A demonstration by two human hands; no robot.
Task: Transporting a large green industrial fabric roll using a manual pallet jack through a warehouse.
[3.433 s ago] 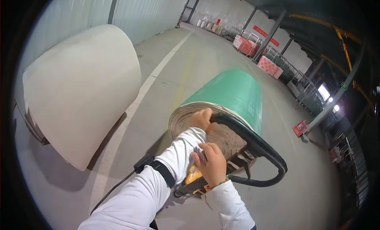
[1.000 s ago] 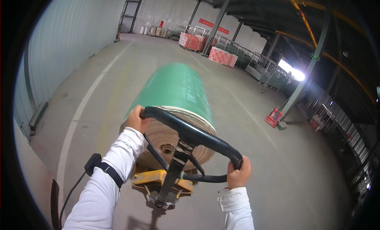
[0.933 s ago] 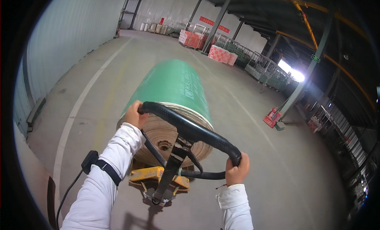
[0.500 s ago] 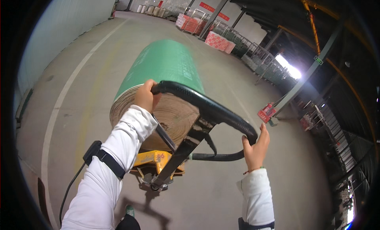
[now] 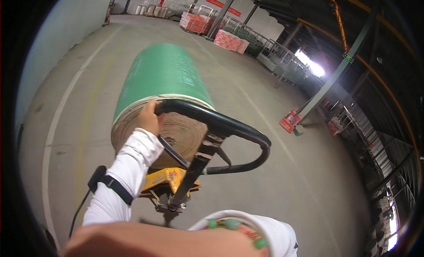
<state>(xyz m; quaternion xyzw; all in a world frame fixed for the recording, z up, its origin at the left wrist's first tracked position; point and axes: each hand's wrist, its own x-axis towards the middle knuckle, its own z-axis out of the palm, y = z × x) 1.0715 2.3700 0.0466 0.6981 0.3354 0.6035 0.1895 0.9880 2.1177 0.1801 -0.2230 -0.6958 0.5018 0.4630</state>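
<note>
1. The left hand (image 5: pixel 150 119) is wrapped around the upper left end of the black handle (image 5: pixel 234 127), thumb side toward the loop.
2. The right hand (image 5: pixel 163 239) is off the handle, blurred and very close to the camera, lying across below the left hand; its fingers are not distinguishable, so I cannot tell whether they are curled or spread. A green-beaded bracelet (image 5: pixel 232 224) circles its wrist at the white cuff.
3. The two hands are apart from each other.
4. The green-wrapped roll (image 5: pixel 163 76) lies on its side just beyond the left hand, its layered end facing the person. It appears to ride on the yellow pallet truck (image 5: pixel 165 179), whose body sits below the left hand; the forks are hidden.
5. The step in hand looks like guiding the loaded truck, one-handed at this moment.
6. The next move probably calls for the right hand back on the loop's free right side, for even steering.
</note>
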